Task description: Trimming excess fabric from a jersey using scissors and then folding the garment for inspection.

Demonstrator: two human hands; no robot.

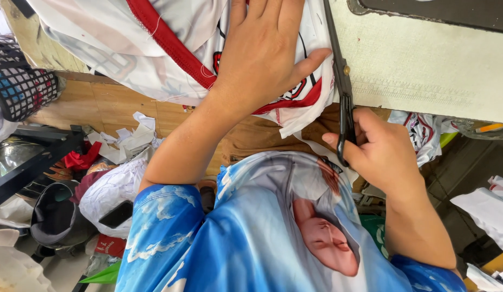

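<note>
The left hand [265, 51] lies flat, fingers released, pressing the white printed garment [170, 48] with red trim onto the desk [424, 70]. At its 4 o'clock, the right hand [381, 154] grasps black scissors [342, 81] running along the fabric's edge, where the cut looks unfinished.

Bright, even daylight is filling the head view, with soft shadows and little glare.

The pale table top [424, 70] is catching the strongest light and is coming close to washing out, though its fine surface marks are staying readable. The left hand [265, 51] is casting only a faint, soft-edged shadow on the white printed fabric [116, 48], and the scissors [344, 92] are showing crisp, dark edges. The floor clutter at the left is sitting in dimmer shade and is looking slightly softer. Straight edges are bending a little towards the frame borders. The blue printed shirt [246, 243], closest to the lens, is appearing mildly soft.
</note>
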